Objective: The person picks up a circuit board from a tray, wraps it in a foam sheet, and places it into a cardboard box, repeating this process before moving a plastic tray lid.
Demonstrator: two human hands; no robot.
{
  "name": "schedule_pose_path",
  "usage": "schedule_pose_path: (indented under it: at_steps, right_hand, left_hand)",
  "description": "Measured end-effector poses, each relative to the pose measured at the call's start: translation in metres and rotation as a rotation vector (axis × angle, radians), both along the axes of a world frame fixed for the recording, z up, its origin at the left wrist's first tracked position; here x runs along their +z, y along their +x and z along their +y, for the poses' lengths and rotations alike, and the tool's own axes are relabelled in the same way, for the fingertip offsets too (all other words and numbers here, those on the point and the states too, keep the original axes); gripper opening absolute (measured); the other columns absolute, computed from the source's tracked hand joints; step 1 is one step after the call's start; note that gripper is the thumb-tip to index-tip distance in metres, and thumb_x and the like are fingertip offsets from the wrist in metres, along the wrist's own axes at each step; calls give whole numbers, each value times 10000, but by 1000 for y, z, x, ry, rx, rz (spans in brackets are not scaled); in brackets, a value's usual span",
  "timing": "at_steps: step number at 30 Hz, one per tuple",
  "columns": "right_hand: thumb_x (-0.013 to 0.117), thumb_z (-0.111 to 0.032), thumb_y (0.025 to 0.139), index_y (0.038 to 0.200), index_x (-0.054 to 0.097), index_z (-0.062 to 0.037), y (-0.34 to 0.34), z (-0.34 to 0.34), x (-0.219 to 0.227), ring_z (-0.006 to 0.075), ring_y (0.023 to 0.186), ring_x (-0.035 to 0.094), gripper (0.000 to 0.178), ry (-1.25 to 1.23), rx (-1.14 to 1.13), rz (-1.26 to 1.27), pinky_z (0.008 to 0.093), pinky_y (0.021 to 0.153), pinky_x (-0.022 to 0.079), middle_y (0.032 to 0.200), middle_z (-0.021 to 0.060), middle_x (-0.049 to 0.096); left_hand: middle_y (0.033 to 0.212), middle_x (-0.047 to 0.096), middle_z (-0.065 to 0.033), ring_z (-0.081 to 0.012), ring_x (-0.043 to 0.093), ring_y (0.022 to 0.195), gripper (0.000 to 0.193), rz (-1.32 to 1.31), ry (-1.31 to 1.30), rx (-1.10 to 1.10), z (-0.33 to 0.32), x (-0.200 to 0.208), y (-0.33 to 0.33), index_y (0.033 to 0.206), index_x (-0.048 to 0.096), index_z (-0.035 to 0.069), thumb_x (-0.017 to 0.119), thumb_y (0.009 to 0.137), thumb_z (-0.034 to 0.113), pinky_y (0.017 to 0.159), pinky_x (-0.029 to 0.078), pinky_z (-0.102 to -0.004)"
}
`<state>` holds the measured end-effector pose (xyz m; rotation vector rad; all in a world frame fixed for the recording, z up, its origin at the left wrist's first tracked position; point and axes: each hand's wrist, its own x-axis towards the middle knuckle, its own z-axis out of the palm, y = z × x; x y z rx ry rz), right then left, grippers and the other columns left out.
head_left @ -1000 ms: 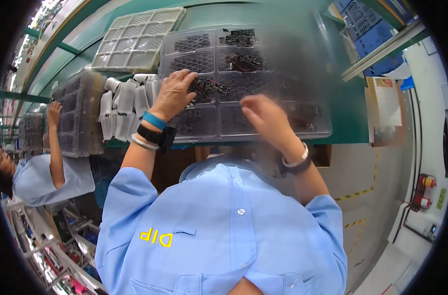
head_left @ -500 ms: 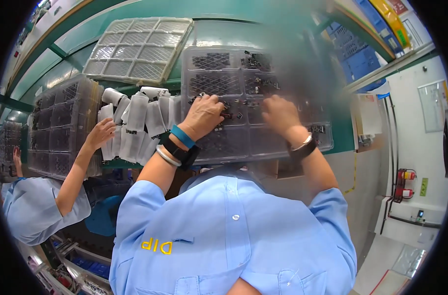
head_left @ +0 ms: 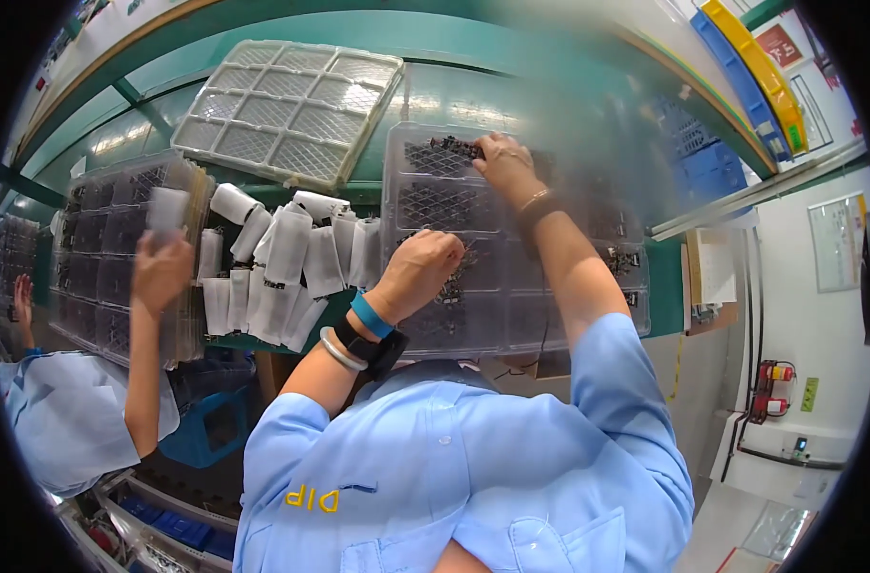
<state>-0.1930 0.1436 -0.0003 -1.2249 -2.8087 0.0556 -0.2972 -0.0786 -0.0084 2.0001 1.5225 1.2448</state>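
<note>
A clear plastic tray (head_left: 521,336) split into compartments lies in front of me. Small dark parts (head_left: 446,153) with metallic bits, perhaps electronic, are scattered in several compartments. My left hand (head_left: 416,275), with a blue band and dark watch at its wrist, is over a near-left compartment; its fingers are curled together, and what they hold is hidden. Toward the back of the tray, my right hand (head_left: 507,172) has its fingers bent down at the edge of a pile of these parts. Its fingertips look closed, but I cannot make out anything in them.
Several white wrapped bundles (head_left: 289,246) lie left of the tray. Behind them leans an upturned clear compartment tray (head_left: 282,110). Stacked trays (head_left: 119,258) stand further left, where a co-worker's blurred hand (head_left: 162,272) holds a white piece. A green shelf frame crosses above.
My right hand has moved back and left, from the tray's middle to a far compartment. My left hand stays over the near-left part. The co-worker's hand has lifted a white piece.
</note>
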Motion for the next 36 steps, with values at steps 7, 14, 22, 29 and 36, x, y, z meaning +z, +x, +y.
schedule_pose_path:
  at_steps: [7, 14, 22, 29, 36]
  right_hand:
    - [676, -328, 872, 1273, 564, -116, 12, -19, 10, 289, 1090, 584, 467, -389, 168, 392, 401, 911, 476, 1150, 107, 601]
    - [661, -267, 883, 1193, 595, -91, 25, -104, 60, 285, 954, 619, 363, -265, 644, 296, 406, 807, 512, 1044, 96, 622]
    - [652, -224, 877, 1167, 618, -129, 4, -59, 38, 319, 934, 621, 307, -317, 382, 332, 425, 785, 503, 1010, 109, 622]
    - [660, -282, 870, 1124, 638, -145, -27, -29, -13, 293, 949, 633, 289, -30, 220, 247, 420, 827, 497, 1011, 80, 637]
    - [659, -303, 864, 1050, 668, -138, -23, -11, -11, 276, 992, 623, 249, 119, 124, 181, 416, 845, 492, 1036, 69, 644]
  left_hand:
    - [826, 592, 14, -77, 544, 746, 97, -510, -261, 104, 0, -9, -44, 969, 609, 61, 655, 886, 42, 653, 434, -220]
    - [866, 606, 27, -24, 542, 804, 106, -884, -443, -19, 8, 1, -61, 1018, 612, 49, 640, 919, 72, 674, 438, -179]
    - [988, 618, 1, -64, 590, 840, 222, -1095, -374, 257, 3, 0, -71, 1166, 566, 67, 588, 954, 132, 717, 470, -205]
    - [1014, 613, -3, -73, 586, 829, 241, -917, -365, 298, -22, -30, -70, 1192, 563, 64, 559, 953, 98, 740, 480, -220]
    - [1004, 594, 19, -50, 516, 778, 233, -678, -286, 330, -28, -47, -55, 1160, 586, 59, 564, 930, 30, 738, 456, -196]
